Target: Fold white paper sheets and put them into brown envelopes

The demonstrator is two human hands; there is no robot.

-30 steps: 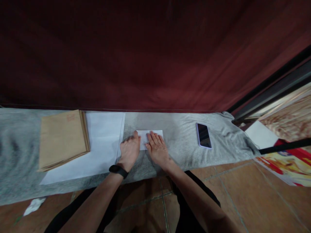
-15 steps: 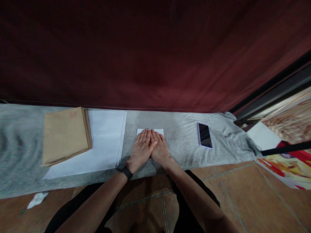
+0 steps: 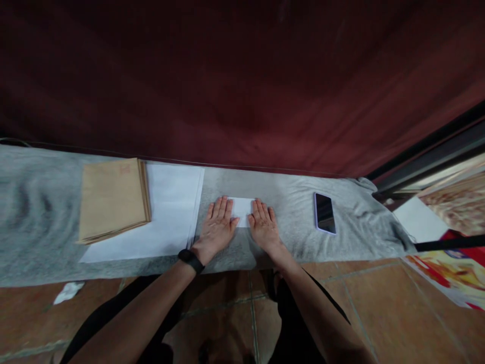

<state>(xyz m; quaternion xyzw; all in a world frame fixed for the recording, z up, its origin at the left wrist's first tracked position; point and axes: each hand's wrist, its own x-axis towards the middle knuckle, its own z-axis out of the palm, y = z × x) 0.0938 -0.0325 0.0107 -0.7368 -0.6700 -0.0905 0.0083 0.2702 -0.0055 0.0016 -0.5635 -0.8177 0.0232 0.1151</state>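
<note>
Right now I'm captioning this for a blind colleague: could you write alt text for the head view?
A person's left hand and right hand lie flat over opposite ends of a small white paper on gray cloth. To the left, a stack of brown paper partly covers larger white paper; a smartphone lies to the right.

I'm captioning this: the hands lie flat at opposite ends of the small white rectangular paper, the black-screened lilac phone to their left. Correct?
Wrong side: the head view shows the phone to the right of the left hand and right hand. The rest holds.
</note>
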